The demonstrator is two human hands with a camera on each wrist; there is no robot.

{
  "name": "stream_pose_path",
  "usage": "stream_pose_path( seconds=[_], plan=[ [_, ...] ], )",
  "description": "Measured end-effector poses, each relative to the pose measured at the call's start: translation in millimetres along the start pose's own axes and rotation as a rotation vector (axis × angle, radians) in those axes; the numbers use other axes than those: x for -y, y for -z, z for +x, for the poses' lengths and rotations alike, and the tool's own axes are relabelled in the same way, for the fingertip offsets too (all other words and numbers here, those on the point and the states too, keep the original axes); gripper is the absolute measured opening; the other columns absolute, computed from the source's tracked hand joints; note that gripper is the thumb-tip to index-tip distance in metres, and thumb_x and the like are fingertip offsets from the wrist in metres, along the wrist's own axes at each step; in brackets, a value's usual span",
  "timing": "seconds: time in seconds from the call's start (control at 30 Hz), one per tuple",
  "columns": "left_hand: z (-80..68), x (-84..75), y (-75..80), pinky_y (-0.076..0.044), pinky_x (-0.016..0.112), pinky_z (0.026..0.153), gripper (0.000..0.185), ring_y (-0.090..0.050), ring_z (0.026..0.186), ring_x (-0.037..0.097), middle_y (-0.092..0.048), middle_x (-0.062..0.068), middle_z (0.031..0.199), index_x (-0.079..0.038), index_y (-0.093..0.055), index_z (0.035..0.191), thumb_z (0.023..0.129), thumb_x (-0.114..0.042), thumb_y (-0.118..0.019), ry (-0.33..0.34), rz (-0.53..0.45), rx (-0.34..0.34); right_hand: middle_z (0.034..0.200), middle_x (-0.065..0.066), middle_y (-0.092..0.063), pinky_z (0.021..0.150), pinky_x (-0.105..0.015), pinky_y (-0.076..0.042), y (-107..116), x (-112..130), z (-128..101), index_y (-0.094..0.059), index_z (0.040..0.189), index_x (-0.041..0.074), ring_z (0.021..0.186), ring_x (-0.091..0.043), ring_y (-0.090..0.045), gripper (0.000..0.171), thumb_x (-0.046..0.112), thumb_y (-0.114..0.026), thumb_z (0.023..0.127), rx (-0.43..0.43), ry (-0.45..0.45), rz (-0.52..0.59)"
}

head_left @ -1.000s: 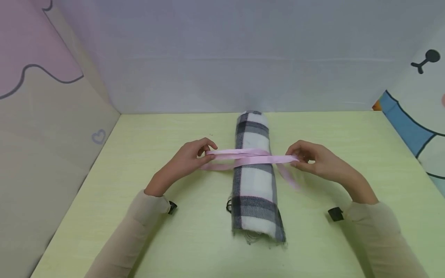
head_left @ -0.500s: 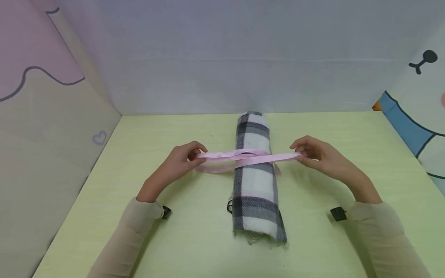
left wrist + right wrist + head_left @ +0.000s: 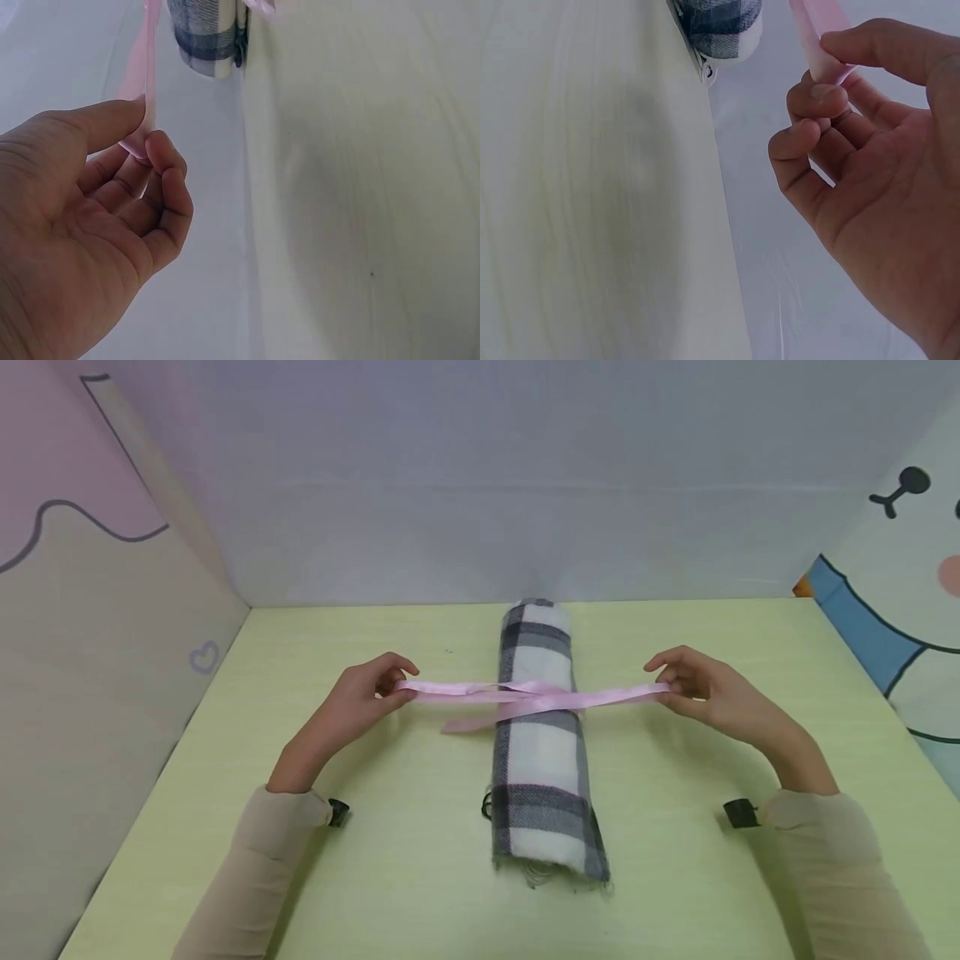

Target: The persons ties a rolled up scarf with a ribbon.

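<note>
Upon the yellowish table (image 3: 420,877), the checked cloth roll (image 3: 542,756), its long axis running front to back, is crossed by pink ribbon (image 3: 611,697) pinched either side by left hand (image 3: 362,697) and right hand (image 3: 711,697).

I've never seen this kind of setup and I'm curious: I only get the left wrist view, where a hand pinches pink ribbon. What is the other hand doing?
Observer: The right hand is pinching ribbon too.

Visitor: And where does it go between the two hands?

Observer: It crosses over the top of the plaid roll, near the middle of its length.

Visitor: I see just a bit of that roll. Are its ends neat?

Observer: Not both: in the head view, loose threads stick out at the bottom end.
</note>
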State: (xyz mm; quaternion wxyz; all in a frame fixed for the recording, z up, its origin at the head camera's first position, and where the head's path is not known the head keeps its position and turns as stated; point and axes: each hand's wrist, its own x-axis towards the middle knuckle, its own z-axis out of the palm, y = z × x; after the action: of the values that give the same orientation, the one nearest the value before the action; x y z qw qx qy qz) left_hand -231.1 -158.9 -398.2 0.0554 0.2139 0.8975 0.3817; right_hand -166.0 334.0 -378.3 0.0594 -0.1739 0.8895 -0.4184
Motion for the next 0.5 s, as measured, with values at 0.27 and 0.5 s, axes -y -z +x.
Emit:
stream_pose_path(
  seconds=[0.27, 0.5],
  plan=[
    [-2.1, 7.2, 10.5, -0.050, 0.027, 0.077, 0.027, -0.065, 0.088, 0.021, -0.063, 0.004, 0.094, -0.012, -0.065, 0.125, 0.100, -0.018, -0.072, 0.020, -0.007, -0.025, 0.106, -0.001, -0.060, 0.076, -0.018, -0.052, 8, -11, -4, -0.054, 0.137, 0.007, 0.092, -0.015, -0.065, 0.035, 0.003, -0.062, 0.103, -0.003, -0.027, 0.006],
    [-2.4, 11.9, 15.2, -0.049, 0.028, 0.077, 0.029, -0.063, 0.089, 0.022, -0.063, 0.004, 0.094, -0.011, -0.065, 0.127, 0.100, -0.020, -0.072, 0.042, 0.014, -0.020, 0.104, 0.004, -0.061, 0.076, -0.016, -0.053, 12, -19, -5, -0.055, 0.136, 0.008, 0.090, -0.015, -0.064, 0.035, -0.001, -0.062, 0.102, -0.007, -0.029, 0.003]
  ],
)
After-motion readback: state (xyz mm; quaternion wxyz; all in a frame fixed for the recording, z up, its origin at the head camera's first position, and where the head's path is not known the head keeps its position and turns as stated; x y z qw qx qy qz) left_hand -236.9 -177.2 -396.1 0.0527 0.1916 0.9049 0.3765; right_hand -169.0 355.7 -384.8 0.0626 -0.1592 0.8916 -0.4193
